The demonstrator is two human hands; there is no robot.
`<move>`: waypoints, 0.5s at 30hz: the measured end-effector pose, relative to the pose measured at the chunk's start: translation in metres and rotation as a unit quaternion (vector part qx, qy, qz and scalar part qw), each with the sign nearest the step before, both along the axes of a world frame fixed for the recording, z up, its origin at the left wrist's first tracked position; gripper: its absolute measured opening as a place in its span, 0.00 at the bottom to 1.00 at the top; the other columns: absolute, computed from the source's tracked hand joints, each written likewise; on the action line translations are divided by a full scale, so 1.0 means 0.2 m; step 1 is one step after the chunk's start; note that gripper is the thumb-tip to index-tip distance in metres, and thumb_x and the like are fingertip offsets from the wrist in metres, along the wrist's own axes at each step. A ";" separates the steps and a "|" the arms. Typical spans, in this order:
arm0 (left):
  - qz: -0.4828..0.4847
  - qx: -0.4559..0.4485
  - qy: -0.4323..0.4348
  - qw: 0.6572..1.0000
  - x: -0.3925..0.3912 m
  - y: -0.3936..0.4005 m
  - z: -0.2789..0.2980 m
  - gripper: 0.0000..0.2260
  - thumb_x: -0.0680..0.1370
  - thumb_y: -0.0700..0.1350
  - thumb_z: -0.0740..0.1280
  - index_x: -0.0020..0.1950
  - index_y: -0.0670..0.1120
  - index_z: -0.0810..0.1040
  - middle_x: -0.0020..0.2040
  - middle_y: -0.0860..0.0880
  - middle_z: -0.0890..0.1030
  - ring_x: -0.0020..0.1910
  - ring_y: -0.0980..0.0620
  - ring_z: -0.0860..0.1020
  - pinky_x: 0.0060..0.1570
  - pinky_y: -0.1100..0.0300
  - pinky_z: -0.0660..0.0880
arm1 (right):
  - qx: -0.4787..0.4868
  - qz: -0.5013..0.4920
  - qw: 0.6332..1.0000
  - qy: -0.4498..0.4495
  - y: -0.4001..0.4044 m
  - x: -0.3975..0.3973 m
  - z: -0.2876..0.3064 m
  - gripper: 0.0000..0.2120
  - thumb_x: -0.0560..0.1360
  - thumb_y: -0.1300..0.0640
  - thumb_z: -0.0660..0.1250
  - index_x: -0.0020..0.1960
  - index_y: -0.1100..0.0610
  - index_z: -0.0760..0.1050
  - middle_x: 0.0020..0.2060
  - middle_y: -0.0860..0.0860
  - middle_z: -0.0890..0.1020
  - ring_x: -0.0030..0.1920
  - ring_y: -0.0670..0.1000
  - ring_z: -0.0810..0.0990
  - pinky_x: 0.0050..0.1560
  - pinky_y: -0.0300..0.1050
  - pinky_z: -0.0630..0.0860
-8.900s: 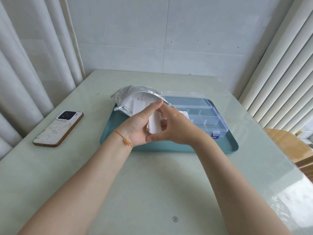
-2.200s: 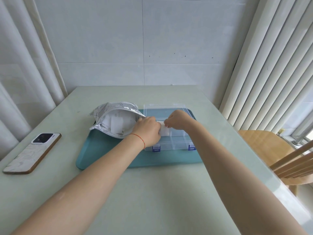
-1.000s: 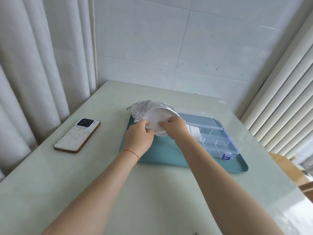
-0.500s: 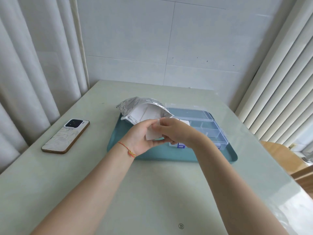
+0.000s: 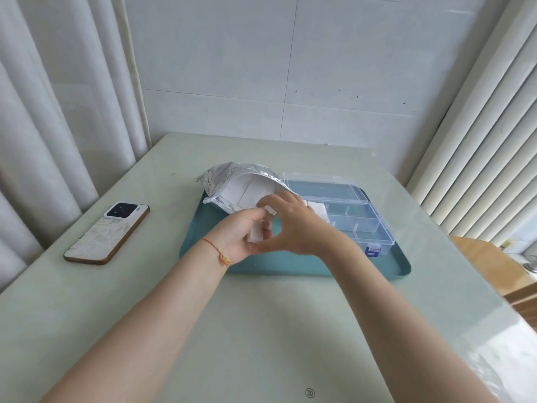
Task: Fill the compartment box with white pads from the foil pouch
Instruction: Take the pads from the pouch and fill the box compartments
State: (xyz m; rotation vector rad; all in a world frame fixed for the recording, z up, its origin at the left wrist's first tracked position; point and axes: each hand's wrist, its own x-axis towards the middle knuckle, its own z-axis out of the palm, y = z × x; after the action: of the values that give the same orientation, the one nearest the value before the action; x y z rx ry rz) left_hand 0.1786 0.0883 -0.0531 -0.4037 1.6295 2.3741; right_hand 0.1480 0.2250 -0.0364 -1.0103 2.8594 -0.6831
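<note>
1. Both hands are up over the near-left part of the tray, working one white pad point(image 5: 257, 232) between them. The left hand point(image 5: 238, 237) has its fingers curled round the pad's left side, and there's a red string bracelet point(image 5: 216, 251) on that wrist.
2. The right hand point(image 5: 293, 228) pinches the same pad from the right, thumb low, fingers arched over the top edge.
3. Just beyond the hands, the foil pouch point(image 5: 232, 181) lies on the far-left corner of the teal tray point(image 5: 290, 263), mouth gaping toward the hands, more white pads visible inside.
4. Right of the hands sits the clear compartment box point(image 5: 357, 216), lid flipped open to the far side, blue latch on its near edge. A stack of white pads point(image 5: 318, 209) is already in its far-left compartment; the other compartments look bare.
5. Way off left on the pale green table point(image 5: 261, 330) there's a phone point(image 5: 107, 232), face down.
6. Curtains on the left, blinds on the right, tiled wall at the far end.
</note>
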 end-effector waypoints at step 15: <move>0.118 -0.136 0.046 0.983 0.01 -0.14 -0.04 0.06 0.79 0.42 0.64 0.54 0.47 0.78 0.36 0.46 0.77 0.24 0.51 0.75 0.22 0.66 0.65 | 0.003 -0.226 0.970 -0.095 -0.19 -0.14 0.02 0.06 0.71 0.63 0.57 0.40 0.57 0.71 0.30 0.53 0.82 0.31 0.52 0.78 0.28 0.40 0.69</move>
State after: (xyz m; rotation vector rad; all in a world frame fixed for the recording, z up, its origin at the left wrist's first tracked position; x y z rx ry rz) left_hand 0.1803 0.0611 -0.0611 -0.5743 2.0637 2.3654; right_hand 0.1207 0.1873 -0.0316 -0.2632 2.9277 -0.7437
